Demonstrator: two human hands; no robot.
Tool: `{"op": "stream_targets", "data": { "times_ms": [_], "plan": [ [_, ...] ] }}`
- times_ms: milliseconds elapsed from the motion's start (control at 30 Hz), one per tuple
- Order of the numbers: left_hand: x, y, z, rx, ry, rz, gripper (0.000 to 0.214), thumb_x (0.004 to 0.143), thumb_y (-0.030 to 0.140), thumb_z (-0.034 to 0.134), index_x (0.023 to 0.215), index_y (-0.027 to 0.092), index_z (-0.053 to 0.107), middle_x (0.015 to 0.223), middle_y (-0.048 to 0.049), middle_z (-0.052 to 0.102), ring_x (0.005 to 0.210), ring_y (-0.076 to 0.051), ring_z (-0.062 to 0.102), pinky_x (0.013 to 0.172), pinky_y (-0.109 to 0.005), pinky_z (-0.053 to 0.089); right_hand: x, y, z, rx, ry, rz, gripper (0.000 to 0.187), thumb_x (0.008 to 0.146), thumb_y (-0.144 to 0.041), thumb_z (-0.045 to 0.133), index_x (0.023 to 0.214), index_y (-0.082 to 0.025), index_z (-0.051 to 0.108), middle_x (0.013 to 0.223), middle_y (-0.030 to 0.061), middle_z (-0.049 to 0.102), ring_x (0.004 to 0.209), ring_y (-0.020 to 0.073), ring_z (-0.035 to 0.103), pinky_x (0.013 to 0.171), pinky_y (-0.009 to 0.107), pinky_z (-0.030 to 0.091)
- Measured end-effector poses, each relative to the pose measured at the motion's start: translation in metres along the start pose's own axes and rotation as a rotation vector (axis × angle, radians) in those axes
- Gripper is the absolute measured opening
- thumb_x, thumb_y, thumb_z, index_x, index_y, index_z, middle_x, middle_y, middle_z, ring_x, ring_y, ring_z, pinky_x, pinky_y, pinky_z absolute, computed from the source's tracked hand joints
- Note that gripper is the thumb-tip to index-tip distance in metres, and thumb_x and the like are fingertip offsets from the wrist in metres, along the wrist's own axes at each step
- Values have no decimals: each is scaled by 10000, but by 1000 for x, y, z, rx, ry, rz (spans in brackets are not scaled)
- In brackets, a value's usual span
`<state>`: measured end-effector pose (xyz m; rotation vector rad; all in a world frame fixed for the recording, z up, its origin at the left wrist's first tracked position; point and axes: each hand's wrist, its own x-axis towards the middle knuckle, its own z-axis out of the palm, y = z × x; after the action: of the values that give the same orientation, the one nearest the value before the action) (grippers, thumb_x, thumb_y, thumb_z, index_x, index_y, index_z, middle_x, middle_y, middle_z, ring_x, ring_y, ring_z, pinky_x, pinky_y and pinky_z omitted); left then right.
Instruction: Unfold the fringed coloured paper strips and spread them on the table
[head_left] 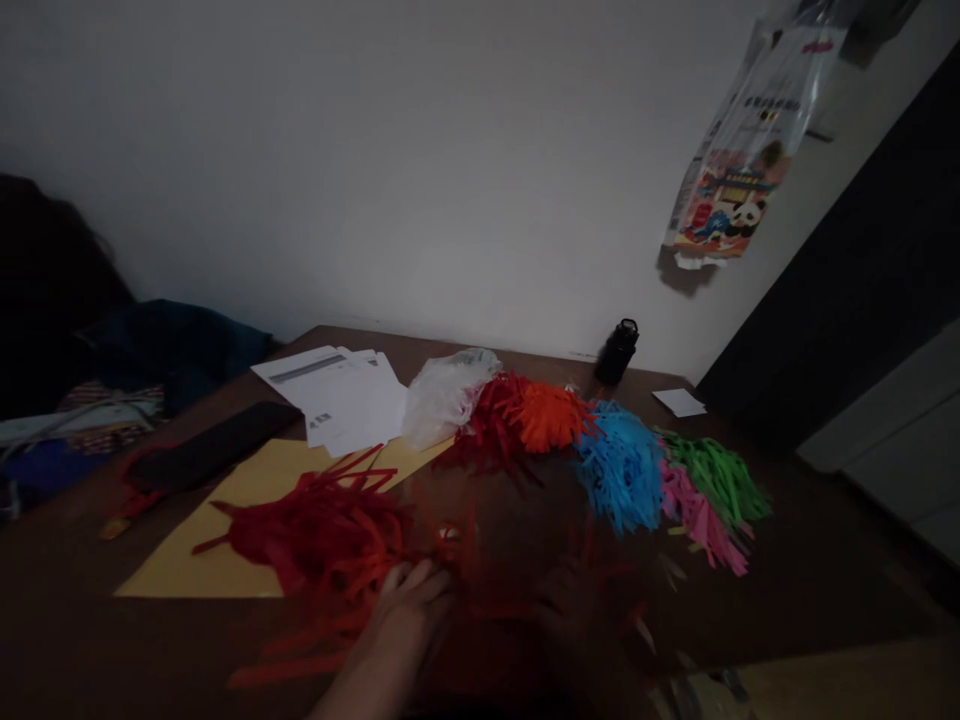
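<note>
On the counter (810, 590), orange strips (356, 580) are mostly lying left of the left hand (414, 590), whose grip I can't tell.

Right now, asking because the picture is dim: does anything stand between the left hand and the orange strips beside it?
Nothing visible: the left hand is at the edge of the orange strips; blur hides whether it grips them.

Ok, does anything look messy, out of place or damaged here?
Mostly looseness: red strips sprawl across the yellow sheet, and orange strips stray past its near edge onto the table, unlike the gathered blue bundle. White papers lie unevenly fanned. I see no damage, but the right hand is blurred.
</note>
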<state>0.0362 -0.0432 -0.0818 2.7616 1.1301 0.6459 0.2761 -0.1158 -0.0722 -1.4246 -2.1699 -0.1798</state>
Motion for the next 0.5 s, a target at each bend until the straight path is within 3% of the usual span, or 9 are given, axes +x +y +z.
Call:
{"op": "stream_targets", "data": {
  "times_ms": [233,400,500],
  "plan": [
    [6,13,-24,-108,-108,-124,230,868,90,498,826,234,672,928,-26,686,911,-217,558,785,-365,316,-2,-8,-9,91,-23,150,183,825,-53,603,820,-232,642,913,12,631,915,199,562,851,369,455],
    [21,29,-40,-21,-268,-249,272,897,105,451,876,207,702,1005,-76,706,998,-254,590,827,-402,357,0,-11,-3,-22,-34,232,192,834,-54,564,794,-235,615,849,11,608,808,199,538,791,368,436],
    [29,34,-40,108,-274,-260,252,881,114,480,932,189,715,1021,-111,716,1001,-294,599,815,-441,365,2,-17,5,-185,-58,275,177,811,-50,558,779,-216,611,798,30,603,770,223,526,821,433,410]
  ]
}}
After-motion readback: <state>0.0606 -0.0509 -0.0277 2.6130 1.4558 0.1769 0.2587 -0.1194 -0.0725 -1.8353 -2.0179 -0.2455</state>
